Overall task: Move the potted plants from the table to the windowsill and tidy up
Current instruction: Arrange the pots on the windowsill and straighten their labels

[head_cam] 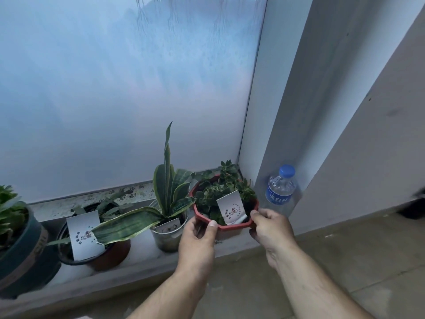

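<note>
Both hands' grip closed on red octagonal pot (226,226) – left hand (197,236), right hand (269,226), leafy, white-tagged.

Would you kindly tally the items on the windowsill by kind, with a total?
Potted plants: 4 (dark green pot, brown pot, metal pot, red pot, held by both hands)
Water bottles: 1
Total: 5

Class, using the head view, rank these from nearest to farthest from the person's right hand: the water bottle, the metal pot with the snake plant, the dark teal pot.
From the right hand:
1. Water bottle, just beyond it, rightward, by the wall.
2. Metal pot, to its left, past the red pot.
3. Dark teal pot, far left end of the sill.
</note>
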A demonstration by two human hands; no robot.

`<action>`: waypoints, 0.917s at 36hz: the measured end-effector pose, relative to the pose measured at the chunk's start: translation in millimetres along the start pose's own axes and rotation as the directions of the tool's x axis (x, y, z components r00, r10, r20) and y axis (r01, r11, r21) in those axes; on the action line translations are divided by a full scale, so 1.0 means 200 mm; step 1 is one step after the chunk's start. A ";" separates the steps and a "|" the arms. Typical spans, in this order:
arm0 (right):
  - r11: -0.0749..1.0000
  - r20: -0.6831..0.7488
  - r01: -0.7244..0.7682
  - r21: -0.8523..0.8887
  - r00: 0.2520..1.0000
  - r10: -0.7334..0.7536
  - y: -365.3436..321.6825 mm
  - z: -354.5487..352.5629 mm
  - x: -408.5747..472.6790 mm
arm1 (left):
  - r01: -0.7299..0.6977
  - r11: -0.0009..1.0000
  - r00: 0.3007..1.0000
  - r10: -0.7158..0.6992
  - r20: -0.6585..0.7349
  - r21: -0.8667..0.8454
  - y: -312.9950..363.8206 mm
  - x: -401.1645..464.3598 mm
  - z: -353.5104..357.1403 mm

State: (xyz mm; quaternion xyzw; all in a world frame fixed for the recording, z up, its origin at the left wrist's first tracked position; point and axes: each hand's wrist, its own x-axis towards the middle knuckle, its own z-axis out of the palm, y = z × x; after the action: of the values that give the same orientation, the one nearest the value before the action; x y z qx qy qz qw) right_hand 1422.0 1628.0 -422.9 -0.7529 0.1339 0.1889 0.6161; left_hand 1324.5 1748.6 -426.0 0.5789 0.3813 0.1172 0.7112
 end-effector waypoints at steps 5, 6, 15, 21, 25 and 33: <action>0.999 0.010 -0.006 0.032 1.000 0.006 0.02 0.01 0.01 | 0.026 1.000 1.000 -0.026 0.009 0.012 -0.01 0.02 -0.01; 0.999 0.011 0.002 0.036 1.000 -0.002 0.02 0.02 0.01 | 0.023 1.000 1.000 -0.023 0.010 0.017 -0.01 0.02 -0.01; 0.998 0.018 -0.015 0.059 1.000 0.014 0.03 0.01 0.01 | 0.025 0.999 1.000 -0.025 -0.002 0.027 0.00 0.02 0.00; 1.000 0.027 0.008 0.016 1.000 -0.008 0.01 -0.02 -0.01 | 0.057 0.998 0.998 -0.056 0.016 -0.039 0.03 -0.04 -0.01; 0.966 -0.042 0.147 -0.213 0.986 -0.159 -0.05 -0.08 -0.06 | 0.069 0.998 0.997 -0.068 0.033 -0.015 0.08 -0.12 -0.03; 0.830 -0.024 0.511 -0.225 0.848 -0.529 -0.31 0.01 -0.38 | -0.062 0.998 0.998 0.062 0.009 0.014 0.23 -0.26 -0.11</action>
State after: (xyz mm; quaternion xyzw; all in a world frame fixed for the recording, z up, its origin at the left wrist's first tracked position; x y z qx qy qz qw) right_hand 1380.7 1640.0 -334.1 -0.8289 -0.0706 -0.0054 0.5549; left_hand 1286.2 1746.7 -363.9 0.5958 0.3610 0.1341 0.7048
